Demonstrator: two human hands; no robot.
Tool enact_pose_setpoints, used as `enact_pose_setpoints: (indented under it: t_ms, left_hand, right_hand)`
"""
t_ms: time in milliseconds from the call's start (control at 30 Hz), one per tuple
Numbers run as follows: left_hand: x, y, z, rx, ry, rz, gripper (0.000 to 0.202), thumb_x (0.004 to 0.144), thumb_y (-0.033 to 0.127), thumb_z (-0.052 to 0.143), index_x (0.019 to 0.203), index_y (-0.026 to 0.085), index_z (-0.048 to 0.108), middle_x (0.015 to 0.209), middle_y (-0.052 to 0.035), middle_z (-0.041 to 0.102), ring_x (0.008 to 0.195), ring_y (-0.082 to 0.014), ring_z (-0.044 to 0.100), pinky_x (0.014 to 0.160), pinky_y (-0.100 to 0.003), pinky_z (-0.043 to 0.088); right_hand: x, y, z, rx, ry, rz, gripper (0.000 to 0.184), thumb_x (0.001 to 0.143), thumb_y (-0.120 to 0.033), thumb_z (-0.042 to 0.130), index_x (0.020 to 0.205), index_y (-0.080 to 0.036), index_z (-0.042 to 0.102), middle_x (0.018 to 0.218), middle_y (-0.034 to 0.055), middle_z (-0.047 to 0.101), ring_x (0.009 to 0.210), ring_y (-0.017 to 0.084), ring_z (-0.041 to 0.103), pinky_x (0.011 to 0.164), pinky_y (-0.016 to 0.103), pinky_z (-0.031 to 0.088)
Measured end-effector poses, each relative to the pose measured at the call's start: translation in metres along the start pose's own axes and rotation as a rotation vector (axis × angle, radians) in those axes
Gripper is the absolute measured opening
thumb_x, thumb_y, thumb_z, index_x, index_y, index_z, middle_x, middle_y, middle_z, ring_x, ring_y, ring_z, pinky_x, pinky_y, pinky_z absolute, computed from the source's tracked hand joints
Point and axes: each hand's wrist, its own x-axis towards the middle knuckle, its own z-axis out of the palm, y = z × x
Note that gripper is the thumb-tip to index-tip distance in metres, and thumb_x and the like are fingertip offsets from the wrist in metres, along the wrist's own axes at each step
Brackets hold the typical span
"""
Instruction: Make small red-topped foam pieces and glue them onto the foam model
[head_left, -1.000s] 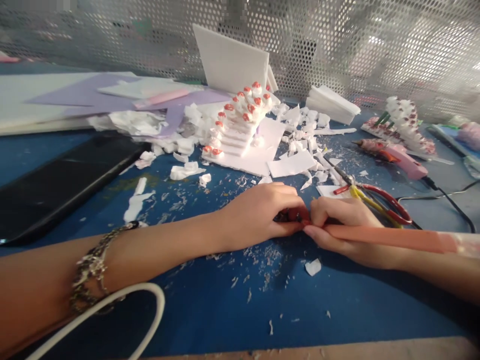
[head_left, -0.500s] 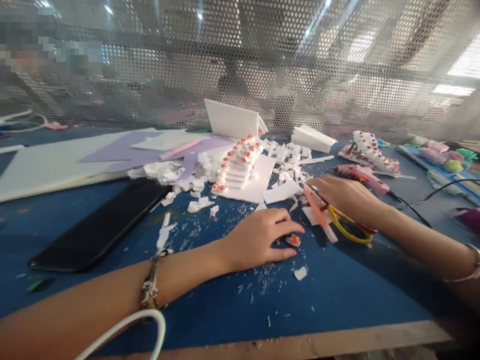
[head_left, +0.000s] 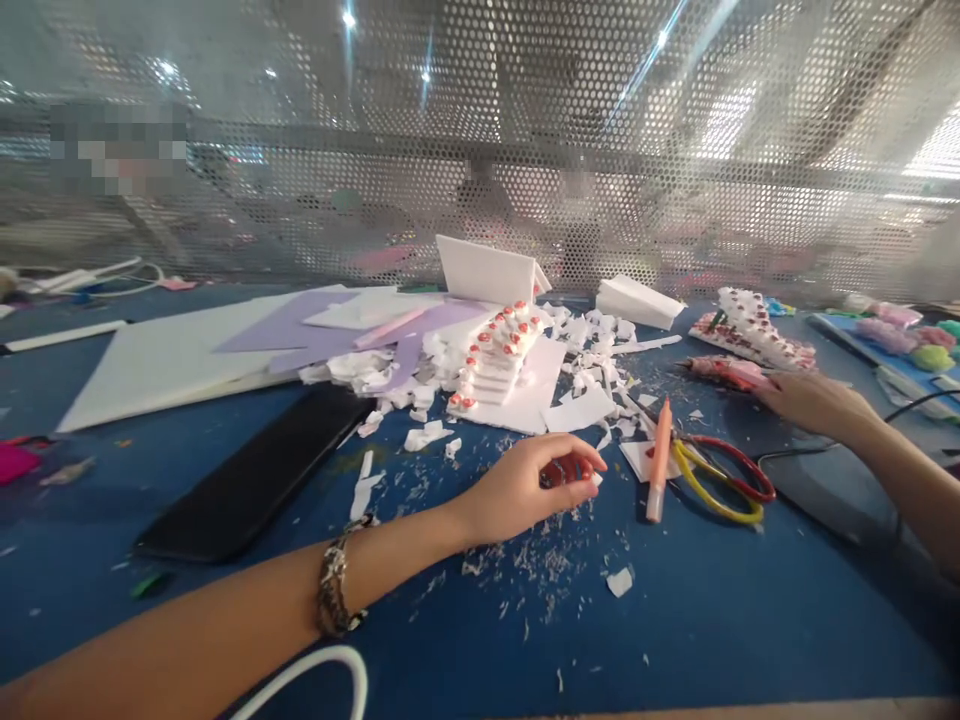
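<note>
My left hand (head_left: 525, 490) is curled just above the blue table, pinching a small red-and-white piece (head_left: 596, 479) between thumb and fingers. Most of that piece is hidden, with its white end showing at the fingertips. My right hand (head_left: 814, 402) is closed around the rear of a pink glue gun (head_left: 739, 373), whose dark nozzle points left. Beyond my left hand stands a white foam model (head_left: 487, 385) with steps, dotted with small red-topped pieces. Between the hands lie an orange marker (head_left: 661, 455) and scissors (head_left: 716, 480) with red and yellow handles.
A black phone-like slab (head_left: 255, 475) lies at left, before stacked white and purple foam sheets (head_left: 180, 365). White scraps (head_left: 592, 345) surround the model. Another red-dotted white model (head_left: 750, 325) stands at the back right. A perforated metal screen (head_left: 375, 190) rises behind the table.
My right hand has moved right, from beside the scissors and marker to the glue gun. My left fingers have closed on the small red-and-white piece that lay between them. The view has shifted slightly.
</note>
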Motion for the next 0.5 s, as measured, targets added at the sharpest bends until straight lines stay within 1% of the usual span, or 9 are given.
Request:
enact_pose_setpoints:
  t_ms: [67, 133, 200, 267, 300, 333, 400, 433, 500]
  left_hand:
    - [0.002, -0.002, -0.004, -0.181, 0.041, -0.082, 0.024, 0.078, 0.036, 0.056, 0.095, 0.019, 0.059, 0.082, -0.0014, 0.056, 0.069, -0.0078, 0.050, 0.062, -0.020, 0.041]
    - [0.004, -0.005, -0.008, -0.341, 0.098, -0.143, 0.022, 0.076, 0.033, 0.060, 0.093, 0.019, 0.061, 0.082, -0.0003, 0.056, 0.068, -0.0062, 0.049, 0.063, -0.018, 0.041]
    - [0.006, -0.009, -0.010, -0.509, 0.158, -0.186, 0.020, 0.073, 0.030, 0.064, 0.090, 0.019, 0.063, 0.083, 0.0006, 0.057, 0.069, -0.0053, 0.050, 0.067, -0.018, 0.041]
    - [0.008, -0.011, -0.012, -0.669, 0.201, -0.222, 0.020, 0.070, 0.028, 0.067, 0.089, 0.020, 0.065, 0.081, 0.0014, 0.059, 0.070, -0.0052, 0.052, 0.069, -0.018, 0.042]
    - [0.008, -0.013, -0.013, -0.736, 0.222, -0.238, 0.020, 0.069, 0.027, 0.068, 0.088, 0.020, 0.066, 0.078, 0.0016, 0.060, 0.070, -0.0052, 0.053, 0.069, -0.017, 0.043]
    - [0.009, -0.014, -0.014, -0.788, 0.242, -0.250, 0.019, 0.069, 0.027, 0.068, 0.087, 0.020, 0.066, 0.075, 0.0018, 0.060, 0.069, -0.0050, 0.053, 0.069, -0.017, 0.043]
    - [0.009, -0.015, -0.015, -0.851, 0.273, -0.258, 0.019, 0.069, 0.026, 0.068, 0.086, 0.019, 0.067, 0.070, 0.0019, 0.060, 0.066, -0.0044, 0.053, 0.067, -0.016, 0.044]
    - [0.010, -0.015, -0.015, -0.870, 0.283, -0.258, 0.019, 0.069, 0.026, 0.068, 0.087, 0.019, 0.067, 0.069, 0.0017, 0.061, 0.065, -0.0043, 0.054, 0.066, -0.016, 0.044]
    - [0.010, -0.016, -0.016, -0.888, 0.289, -0.255, 0.019, 0.070, 0.025, 0.068, 0.087, 0.018, 0.067, 0.070, 0.0010, 0.062, 0.065, -0.0045, 0.055, 0.065, -0.015, 0.045]
  right_hand:
    - [0.000, -0.001, -0.004, -0.015, -0.094, 0.033, 0.045, 0.087, -0.043, 0.022, 0.075, -0.015, 0.055, 0.072, 0.0148, 0.061, 0.056, 0.017, 0.053, 0.053, 0.029, 0.036]
    - [0.001, -0.007, -0.014, -0.028, -0.129, 0.100, 0.043, 0.087, -0.042, 0.019, 0.083, -0.014, 0.051, 0.079, 0.0167, 0.060, 0.062, 0.019, 0.052, 0.056, 0.029, 0.036]
    - [0.000, -0.017, -0.025, -0.018, -0.074, 0.160, 0.039, 0.087, -0.043, 0.020, 0.087, -0.015, 0.046, 0.080, 0.0156, 0.058, 0.062, 0.018, 0.049, 0.056, 0.029, 0.035]
    - [-0.002, -0.029, -0.035, 0.068, 0.031, 0.189, 0.032, 0.085, -0.044, 0.027, 0.089, -0.017, 0.043, 0.074, 0.0094, 0.055, 0.059, 0.015, 0.045, 0.054, 0.026, 0.033]
    - [-0.003, -0.037, -0.039, 0.135, 0.069, 0.182, 0.029, 0.084, -0.046, 0.032, 0.086, -0.019, 0.042, 0.070, 0.0055, 0.052, 0.057, 0.013, 0.043, 0.053, 0.024, 0.032]
    - [-0.005, -0.046, -0.043, 0.196, 0.067, 0.168, 0.029, 0.082, -0.048, 0.036, 0.079, -0.020, 0.041, 0.064, 0.0024, 0.049, 0.054, 0.012, 0.041, 0.052, 0.023, 0.031]
    - [-0.012, -0.065, -0.050, 0.289, 0.053, 0.121, 0.034, 0.080, -0.053, 0.039, 0.075, -0.020, 0.041, 0.060, 0.0000, 0.047, 0.052, 0.010, 0.040, 0.050, 0.022, 0.029]
    - [-0.015, -0.075, -0.053, 0.309, 0.050, 0.112, 0.037, 0.078, -0.056, 0.040, 0.076, -0.020, 0.043, 0.060, -0.0003, 0.048, 0.052, 0.010, 0.041, 0.050, 0.022, 0.030]
    - [-0.024, -0.095, -0.056, 0.351, 0.093, 0.090, 0.041, 0.074, -0.060, 0.046, 0.083, -0.020, 0.047, 0.064, -0.0004, 0.053, 0.053, 0.011, 0.044, 0.050, 0.022, 0.032]
